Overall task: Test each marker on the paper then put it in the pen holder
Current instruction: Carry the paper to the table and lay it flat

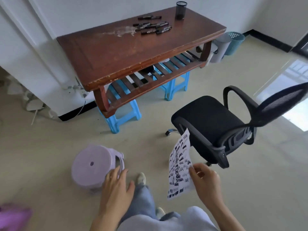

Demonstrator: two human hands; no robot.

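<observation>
My right hand (204,180) pinches a sheet of white paper (179,165) covered in black scribbles, held upright over the floor. My left hand (116,185) hangs open and empty beside a lilac stool. Far ahead, several black markers (152,27) lie scattered on the brown wooden table (116,52). A black mesh pen holder (180,10) stands upright at the table's far right end.
A lilac round stool (93,167) sits on the floor at my left. A black office chair (221,124) stands to the right, between me and the table. Blue plastic stools (121,117) are under the table. A teal basket (235,42) stands beyond it.
</observation>
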